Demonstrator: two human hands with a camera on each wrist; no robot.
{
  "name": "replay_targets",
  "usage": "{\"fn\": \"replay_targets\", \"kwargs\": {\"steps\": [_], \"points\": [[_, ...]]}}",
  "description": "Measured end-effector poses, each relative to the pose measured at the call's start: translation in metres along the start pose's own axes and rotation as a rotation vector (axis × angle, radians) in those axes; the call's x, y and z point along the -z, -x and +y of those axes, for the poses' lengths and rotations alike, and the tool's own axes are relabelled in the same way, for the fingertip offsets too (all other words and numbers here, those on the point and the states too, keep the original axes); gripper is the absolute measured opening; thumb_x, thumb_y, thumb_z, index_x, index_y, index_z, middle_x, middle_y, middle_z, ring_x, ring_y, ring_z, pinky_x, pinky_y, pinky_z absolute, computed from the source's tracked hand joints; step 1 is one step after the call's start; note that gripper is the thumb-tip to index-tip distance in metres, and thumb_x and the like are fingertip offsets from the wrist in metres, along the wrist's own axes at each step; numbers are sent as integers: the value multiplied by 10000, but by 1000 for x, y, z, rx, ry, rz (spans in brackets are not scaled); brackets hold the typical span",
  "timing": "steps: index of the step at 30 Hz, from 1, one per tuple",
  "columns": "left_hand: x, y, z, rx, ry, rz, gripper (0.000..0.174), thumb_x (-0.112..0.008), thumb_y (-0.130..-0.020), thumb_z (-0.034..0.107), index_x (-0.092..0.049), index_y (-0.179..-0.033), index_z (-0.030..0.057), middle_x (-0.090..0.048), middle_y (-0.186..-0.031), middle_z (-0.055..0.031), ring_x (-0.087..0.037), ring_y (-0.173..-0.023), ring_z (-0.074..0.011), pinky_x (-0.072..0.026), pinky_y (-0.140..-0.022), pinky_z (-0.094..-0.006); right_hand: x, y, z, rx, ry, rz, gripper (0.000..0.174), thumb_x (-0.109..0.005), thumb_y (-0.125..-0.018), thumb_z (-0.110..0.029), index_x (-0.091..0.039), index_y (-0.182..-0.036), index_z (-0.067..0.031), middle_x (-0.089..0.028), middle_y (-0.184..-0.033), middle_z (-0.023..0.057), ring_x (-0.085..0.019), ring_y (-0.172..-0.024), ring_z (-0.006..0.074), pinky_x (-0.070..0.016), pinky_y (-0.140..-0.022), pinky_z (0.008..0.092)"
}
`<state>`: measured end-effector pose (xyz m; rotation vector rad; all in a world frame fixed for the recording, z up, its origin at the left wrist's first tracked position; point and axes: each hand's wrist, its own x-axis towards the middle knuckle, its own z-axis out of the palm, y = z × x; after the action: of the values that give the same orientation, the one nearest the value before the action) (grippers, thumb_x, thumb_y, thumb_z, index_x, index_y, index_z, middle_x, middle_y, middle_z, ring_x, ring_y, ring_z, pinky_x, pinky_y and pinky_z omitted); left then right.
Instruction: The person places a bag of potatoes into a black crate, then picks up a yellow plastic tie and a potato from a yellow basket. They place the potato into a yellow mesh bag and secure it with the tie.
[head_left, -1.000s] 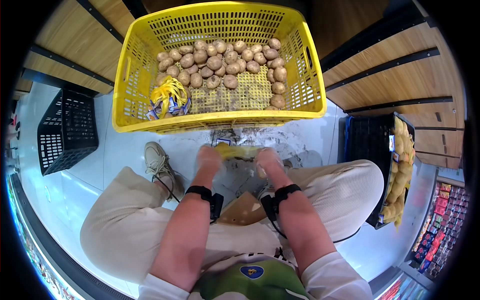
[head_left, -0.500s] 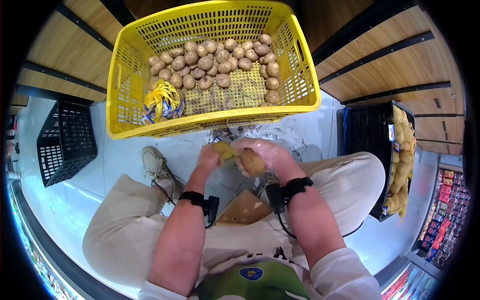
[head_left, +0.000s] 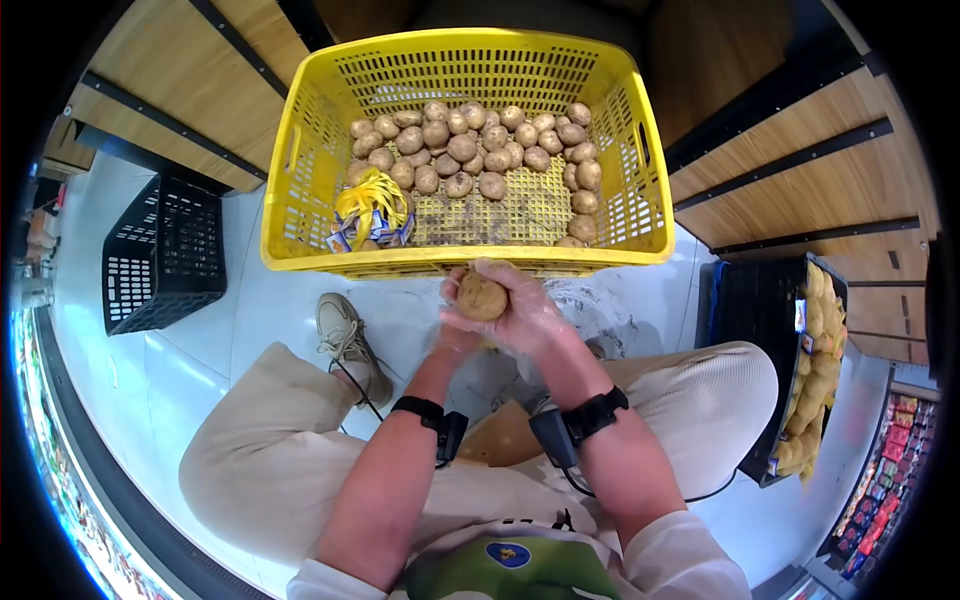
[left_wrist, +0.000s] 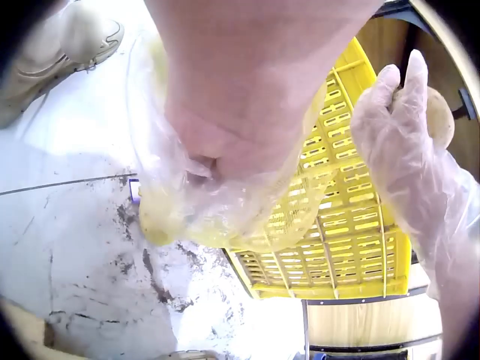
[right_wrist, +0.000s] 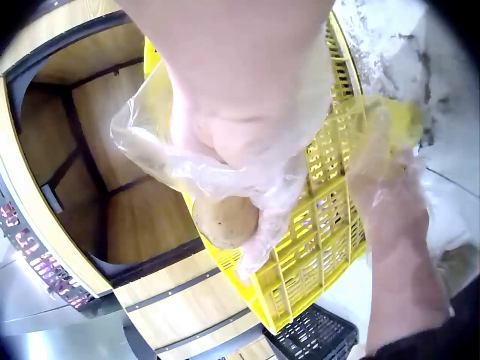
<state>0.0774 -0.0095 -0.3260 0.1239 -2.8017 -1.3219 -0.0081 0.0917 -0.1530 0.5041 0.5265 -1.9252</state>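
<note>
The potato sits in the gloved right hand, just in front of the near wall of the yellow crate, which lies at its 12 o'clock. The step looks like bagging a single picked potato. The next move calls for the yellow bag to be opened beneath it. The right fingers curl round the potato. The left hand, at 7 o'clock and close against the right, bunches the bag in curled fingers.

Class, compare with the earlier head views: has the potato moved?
Yes. The potato in the right hand is now closer to the yellow crate's front rim.
</note>
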Motion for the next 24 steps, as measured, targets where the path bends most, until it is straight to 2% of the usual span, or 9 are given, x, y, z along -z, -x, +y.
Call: {"fn": "replay_targets", "kwargs": {"steps": [3, 5, 9, 11, 12, 14, 15, 17, 24], "points": [[7, 4, 5, 180, 115, -63, 422, -595, -918, 242, -525, -1314, 114, -568, -1206, -96, -580, -1075, -249, -497, -862, -364, -2, 2, 11, 1, 100, -42, 293, -668, -905, -158, -549, -1148, -46, -605, -1045, 125, -633, -1022, 267, -591, -826, 444], [14, 8, 9, 343, 233, -117, 398, -593, -918, 240, -546, -1289, 105, -607, -1106, -86, -612, -982, -258, -513, -813, -363, 23, -12, 22, 69, 329, 106, 261, -670, -911, -152, -551, -1119, -49, -618, -1024, 114, -645, -982, 254, -588, -796, 389], [30, 14, 14, 539, 378, -179, 364, -589, -917, 237, -577, -1251, 92, -666, -956, -71, -660, -843, -272, -537, -738, -361, 61, -30, 24, 162, 358, 199, 246, -675, -912, -138, -541, -1104, -64, -630, -1001, 103, -655, -931, 237, -577, -759, 352], [33, 15, 11, 864, 772, -129, 299, -552, -959, 271, -591, -1156, 49, -643, -904, -49, -621, -654, -191, -501, -549, -302, 86, -41, 25, 296, 375, 138, 242, -677, -915, -130, -532, -1103, -80, -637, -973, 94, -658, -887, 222, -571, -742, 351], [32, 19, 2, 860, 772, -134, 299, -552, -959, 271, -591, -1156, 49, -643, -904, -49, -621, -654, -191, -501, -549, -302, 91, -42, 26, 301, 374, 141, 242, -677, -915, -130, -532, -1103, -80, -637, -973, 94, -658, -887, 222, -571, -742, 351], [27, 27, -18, 502, 711, -202, 286, -553, -965, 266, -587, -1137, 40, -603, -829, -36, -570, -574, -173, -458, -482, -305, 95, -44, 26, 341, 421, 201, 285, -672, -921, -113, -506, -1151, -90, -621, -994, 93, -654, -894, 211, -568, -756, 342], [31, 24, -9, 499, 711, -205, 286, -553, -965, 266, -587, -1137, 40, -603, -829, -36, -570, -574, -173, -458, -482, -305, 97, -44, 26, 346, 421, 202, 285, -672, -921, -113, -506, -1151, -90, -621, -994, 93, -654, -894, 211, -568, -756, 342], [51, 15, 24, 899, 1137, -47, 251, -565, -970, 267, -592, -1088, 47, -574, -797, -20, -507, -495, -158, -404, -428, -306, 101, -42, 26, 419, 492, 183, 329, -669, -925, -104, -479, -1195, -94, -598, -1034, 86, -648, -905, 203, -559, -775, 336], [52, 7, 38, 743, 1395, -130, 310, -655, -926, 300, -574, -1145, 96, -572, -908, 32, -463, -594, -73, -343, -462, -235, 113, -47, 30, 535, 693, 100, 380, -608, -932, -71, -397, -1247, -59, -542, -1077, 69, -574, -925, 164, -500, -847, 324]]}}
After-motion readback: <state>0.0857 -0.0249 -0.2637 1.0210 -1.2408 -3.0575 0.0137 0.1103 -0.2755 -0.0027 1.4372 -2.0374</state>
